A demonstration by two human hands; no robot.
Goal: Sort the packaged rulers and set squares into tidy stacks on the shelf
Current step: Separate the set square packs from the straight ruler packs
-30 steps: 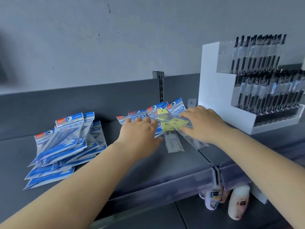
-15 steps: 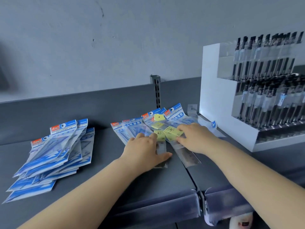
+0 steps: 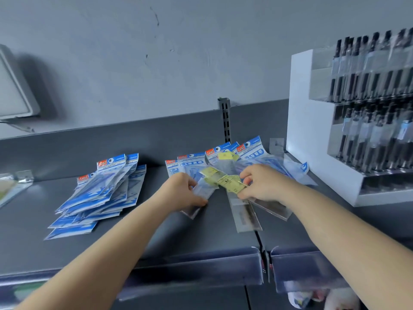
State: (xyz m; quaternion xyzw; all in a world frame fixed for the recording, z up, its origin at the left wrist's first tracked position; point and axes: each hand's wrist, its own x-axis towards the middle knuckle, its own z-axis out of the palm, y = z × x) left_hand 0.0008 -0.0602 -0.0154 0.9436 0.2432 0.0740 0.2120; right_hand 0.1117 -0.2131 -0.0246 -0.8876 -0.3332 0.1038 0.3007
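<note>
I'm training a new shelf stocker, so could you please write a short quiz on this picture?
1. True or false: the left hand holds a clear ruler pack.
2. What stands on the shelf to the right of the blue packs?
A. a white pen display
B. a cardboard box
C. a basket
3. What colour are the labels on the packs that the right hand grips?

Key:
1. true
2. A, the white pen display
3. yellow, on the yellow-labelled packs
</note>
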